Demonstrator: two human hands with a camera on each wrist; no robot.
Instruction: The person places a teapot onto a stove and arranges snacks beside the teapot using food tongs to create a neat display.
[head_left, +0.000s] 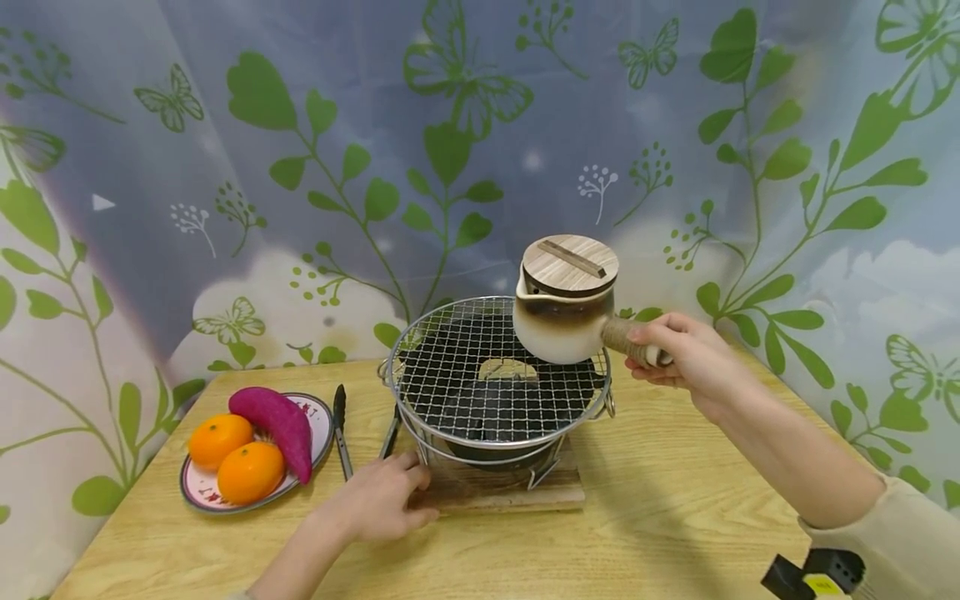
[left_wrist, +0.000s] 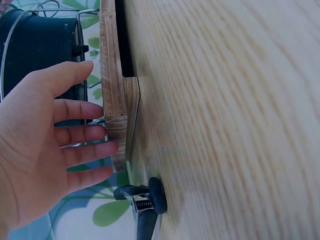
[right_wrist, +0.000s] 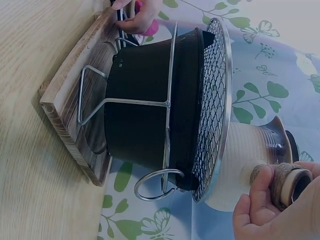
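My right hand point(head_left: 678, 354) grips the twine-wrapped handle point(right_wrist: 282, 182) of a small cream-and-brown side-handled teapot point(head_left: 562, 321). A round wooden lid point(head_left: 572, 262) covers the pot, and its spout points left. In the head view the pot overlaps the right back part of a round wire grill net point(head_left: 495, 383), which lies on a black stove point(right_wrist: 140, 105) in a wire stand. Below, a wooden board point(head_left: 510, 492) bears the stove. Fingers extended and slightly spread, my left hand point(left_wrist: 45, 130) rests its fingertips at the board's left end.
On the left, an oval plate point(head_left: 324, 417) carries two oranges point(head_left: 251, 472) and a purple sweet potato point(head_left: 281, 425). Black-handled tongs point(head_left: 341, 429) lie between plate and stove. A leaf-patterned curtain point(head_left: 360, 167) hangs behind the wood-grain table point(head_left: 675, 492). Wire rings stick out at the stove's sides.
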